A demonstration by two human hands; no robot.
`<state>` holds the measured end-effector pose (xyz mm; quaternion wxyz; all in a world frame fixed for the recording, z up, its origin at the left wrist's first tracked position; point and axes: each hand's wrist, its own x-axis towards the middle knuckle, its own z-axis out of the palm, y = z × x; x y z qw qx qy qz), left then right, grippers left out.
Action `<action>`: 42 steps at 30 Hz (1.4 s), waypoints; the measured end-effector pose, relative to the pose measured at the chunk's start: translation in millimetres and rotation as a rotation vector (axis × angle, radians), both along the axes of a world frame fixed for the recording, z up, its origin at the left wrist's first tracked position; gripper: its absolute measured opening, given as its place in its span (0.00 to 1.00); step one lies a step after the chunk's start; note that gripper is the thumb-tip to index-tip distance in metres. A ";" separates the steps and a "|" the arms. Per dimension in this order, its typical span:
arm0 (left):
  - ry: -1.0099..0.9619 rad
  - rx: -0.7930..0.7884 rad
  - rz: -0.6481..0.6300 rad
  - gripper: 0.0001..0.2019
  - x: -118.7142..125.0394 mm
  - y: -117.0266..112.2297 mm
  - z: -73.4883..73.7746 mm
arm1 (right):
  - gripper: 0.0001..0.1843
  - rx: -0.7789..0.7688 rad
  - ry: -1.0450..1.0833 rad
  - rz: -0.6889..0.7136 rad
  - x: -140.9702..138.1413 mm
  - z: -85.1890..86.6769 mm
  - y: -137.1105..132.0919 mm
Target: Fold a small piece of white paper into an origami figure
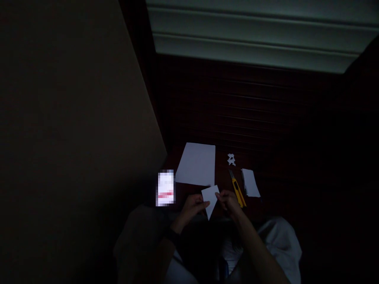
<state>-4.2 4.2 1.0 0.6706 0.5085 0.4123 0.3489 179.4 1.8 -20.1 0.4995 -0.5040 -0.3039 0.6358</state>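
Note:
Between my two hands is a small folded piece of white paper (211, 198), kite-shaped with its narrow point toward me. My left hand (195, 204) pinches its left edge, thumb on top. On the right edge, my right hand (227, 199) grips it between thumb and fingers. A large white sheet of paper (197, 163) lies flat just beyond my hands. To the right of my right hand rests a yellow utility knife (237, 191), its tip pointing away from me. Small white folded paper pieces (231, 159) sit beyond the knife.
At the left glows a blurred-out bright screen (166, 188). A narrow white paper stack or pad (251, 182) lies right of the knife, with a dark thin object along its left edge. A wall (89, 98) rises close on the left, and slatted panels (237, 106) stand behind the dark table.

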 end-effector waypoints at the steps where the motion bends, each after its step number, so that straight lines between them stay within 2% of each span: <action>1: 0.004 -0.008 0.008 0.15 0.2 0.0 -0.5 | 0.18 0.002 -0.006 -0.024 -0.9 -0.9 -0.2; 5: 0.004 -0.049 0.051 0.16 1.1 0.4 -3.3 | 0.18 0.056 -0.073 -0.068 -7.7 -3.4 -2.4; 10: -0.009 -0.059 0.154 0.17 2.9 -0.1 -3.0 | 0.18 0.121 -0.267 0.090 -14.6 -0.3 -6.6; 15: -0.014 -0.068 0.159 0.18 2.7 -0.6 0.0 | 0.18 0.192 -0.381 0.125 -14.0 1.0 -7.1; 18: -0.003 -0.071 0.157 0.19 2.4 -1.2 0.3 | 0.18 0.206 -0.400 0.182 -13.2 1.9 -8.0; 26: -0.070 -0.085 0.281 0.20 1.9 -1.3 5.7 | 0.16 0.209 -0.425 0.371 -15.3 13.3 -12.0; 31: -0.126 -0.092 0.319 0.18 3.0 -0.5 6.7 | 0.13 0.279 -0.504 0.419 -18.3 17.3 -12.3; 36: -0.197 -0.140 0.356 0.19 5.4 -0.9 9.6 | 0.13 0.341 -0.627 0.359 -17.5 15.5 -15.4; 42: -0.265 -0.183 0.413 0.18 4.9 1.8 5.7 | 0.13 0.312 -0.499 0.459 -13.6 16.5 -16.5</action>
